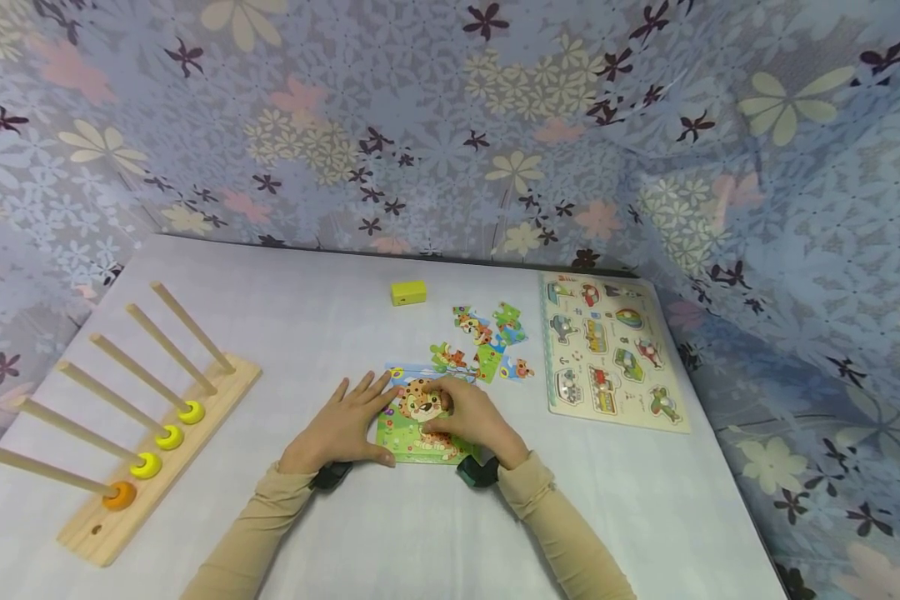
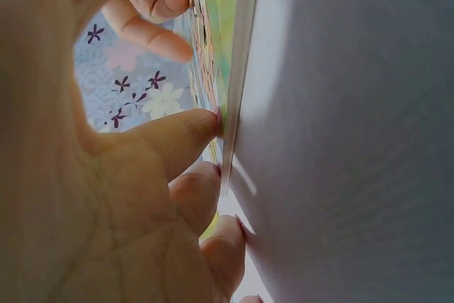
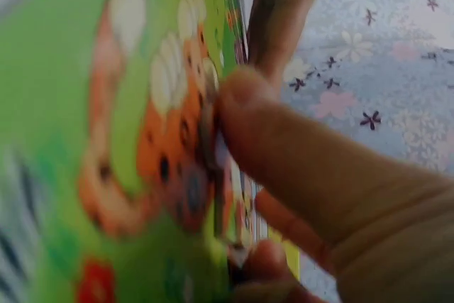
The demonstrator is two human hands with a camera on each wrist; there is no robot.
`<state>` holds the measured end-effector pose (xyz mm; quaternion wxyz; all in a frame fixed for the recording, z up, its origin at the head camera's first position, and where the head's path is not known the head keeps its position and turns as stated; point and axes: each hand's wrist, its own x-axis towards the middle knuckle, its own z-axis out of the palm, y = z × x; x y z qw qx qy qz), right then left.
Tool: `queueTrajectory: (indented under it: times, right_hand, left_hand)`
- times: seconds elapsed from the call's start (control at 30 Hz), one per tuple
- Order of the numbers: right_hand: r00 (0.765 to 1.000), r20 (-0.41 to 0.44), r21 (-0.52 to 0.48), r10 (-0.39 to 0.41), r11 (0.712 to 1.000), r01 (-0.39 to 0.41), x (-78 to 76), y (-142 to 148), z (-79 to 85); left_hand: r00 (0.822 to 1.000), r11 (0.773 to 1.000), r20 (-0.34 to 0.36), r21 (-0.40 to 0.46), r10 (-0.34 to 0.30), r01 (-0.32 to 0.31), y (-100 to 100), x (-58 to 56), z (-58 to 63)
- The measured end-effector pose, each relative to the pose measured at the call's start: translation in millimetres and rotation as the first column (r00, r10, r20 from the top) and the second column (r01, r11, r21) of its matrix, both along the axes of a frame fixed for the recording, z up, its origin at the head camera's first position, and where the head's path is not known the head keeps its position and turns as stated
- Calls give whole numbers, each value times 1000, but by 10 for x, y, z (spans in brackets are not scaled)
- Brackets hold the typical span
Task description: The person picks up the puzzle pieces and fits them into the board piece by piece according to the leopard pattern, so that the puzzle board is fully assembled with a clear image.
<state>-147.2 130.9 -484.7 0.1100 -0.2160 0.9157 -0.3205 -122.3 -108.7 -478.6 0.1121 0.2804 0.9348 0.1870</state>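
A jigsaw puzzle board [image 1: 412, 450] with a spotted leopard cub on green grass lies flat on the table in the head view. My left hand [image 1: 348, 423] rests at its left side, fingers spread, index fingertip over the picture and thumb near the lower left corner. In the left wrist view, fingertips [image 2: 206, 124] touch the board's edge. Over the picture's right half, my right hand [image 1: 474, 417] pinches a puzzle piece [image 3: 207, 129] between thumb and curled fingers, at the board's surface. The hand hides most of that piece.
Several loose puzzle pieces [image 1: 489, 362] lie beyond the board, some overlapping. A yellow block [image 1: 408, 292] sits farther back. On the right is a peg puzzle board [image 1: 579, 400] with vehicles and toys; on the left, a wooden rack [image 1: 187, 442] has tall slanting pegs and yellow and orange rings.
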Motion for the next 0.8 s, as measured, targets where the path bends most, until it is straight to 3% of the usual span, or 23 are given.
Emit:
queueTrajectory:
  times: [0.5, 0.67, 0.8]
  right_hand:
    - [994, 6, 38, -106, 994, 106, 100, -90, 40]
    - [990, 62, -80, -126, 988, 131, 9, -6, 88]
    - [969, 42, -173, -243, 953, 247, -161, 118, 146]
  left_hand:
    - [1000, 1000, -5, 1, 1, -1, -3, 3, -10]
    - [1000, 1000, -10, 5, -2, 2, 3, -6, -28]
    - [1000, 1000, -15, 10, -5, 5, 11, -8, -25]
